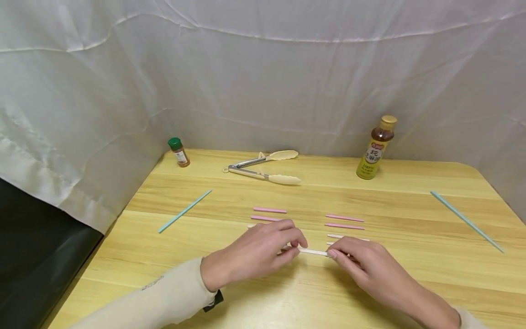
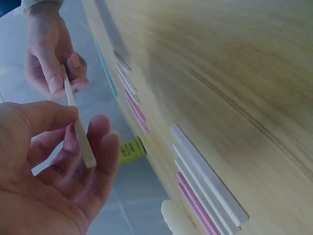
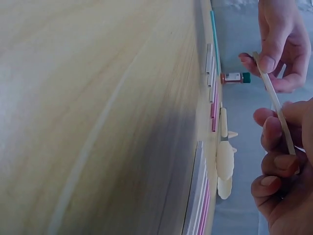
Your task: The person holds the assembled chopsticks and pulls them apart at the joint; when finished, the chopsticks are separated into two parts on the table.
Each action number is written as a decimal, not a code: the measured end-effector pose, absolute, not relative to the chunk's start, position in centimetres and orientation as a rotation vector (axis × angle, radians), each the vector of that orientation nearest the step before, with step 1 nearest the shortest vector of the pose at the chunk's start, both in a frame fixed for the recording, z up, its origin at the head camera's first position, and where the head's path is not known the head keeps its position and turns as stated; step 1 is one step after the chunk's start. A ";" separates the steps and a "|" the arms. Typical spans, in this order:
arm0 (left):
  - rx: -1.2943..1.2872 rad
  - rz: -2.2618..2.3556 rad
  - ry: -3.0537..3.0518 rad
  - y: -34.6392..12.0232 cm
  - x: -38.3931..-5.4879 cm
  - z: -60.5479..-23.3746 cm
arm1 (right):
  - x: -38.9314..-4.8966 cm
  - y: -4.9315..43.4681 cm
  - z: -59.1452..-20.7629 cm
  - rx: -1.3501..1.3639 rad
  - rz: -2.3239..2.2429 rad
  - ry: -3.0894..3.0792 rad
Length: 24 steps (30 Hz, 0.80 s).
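Observation:
A slim white chopstick [image 1: 313, 252] lies between my two hands, raised off the table. My left hand [image 1: 263, 246] pinches it near one end between thumb and fingers; in the left wrist view the chopstick [image 2: 83, 139] passes under that thumb. The other end is pinched by my right hand [image 1: 371, 269], seen also in the right wrist view as the far hand's partner on the chopstick [image 3: 274, 98]. Beyond the hands lie short pink sticks [image 1: 270, 210] on the left and pink sticks [image 1: 344, 226] on the right, with short white sticks [image 1: 349, 237] partly hidden.
A teal chopstick [image 1: 186, 211] lies at the left, another teal chopstick [image 1: 467, 222] at the right. Tongs [image 1: 263, 167] with cream tips rest at the back. A green-capped spice jar [image 1: 179, 153] and a sesame oil bottle [image 1: 374, 151] stand near the curtain [image 1: 263, 82].

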State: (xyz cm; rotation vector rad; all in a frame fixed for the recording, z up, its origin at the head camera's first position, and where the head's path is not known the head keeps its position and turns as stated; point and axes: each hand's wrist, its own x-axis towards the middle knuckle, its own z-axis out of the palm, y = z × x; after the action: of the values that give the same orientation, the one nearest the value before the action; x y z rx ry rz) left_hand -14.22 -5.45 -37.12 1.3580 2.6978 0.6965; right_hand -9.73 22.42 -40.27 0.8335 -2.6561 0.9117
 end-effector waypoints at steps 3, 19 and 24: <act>1.336 0.716 2.695 -5.3 -14.2 -37.2 | -9.7 22.4 -40.3 0.854 0.921 -2.639; 1.286 0.803 2.702 -4.6 -13.7 -38.2 | -9.6 22.1 -40.3 0.851 1.004 -2.622; 1.284 0.838 2.711 -4.6 -13.5 -38.5 | -9.6 21.9 -40.3 0.855 1.011 -2.614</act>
State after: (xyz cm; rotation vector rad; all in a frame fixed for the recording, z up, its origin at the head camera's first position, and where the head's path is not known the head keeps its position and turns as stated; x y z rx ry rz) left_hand -13.50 -4.62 -38.46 1.2839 2.7109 0.8376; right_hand -9.58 21.94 -40.28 0.8546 -2.6138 1.0110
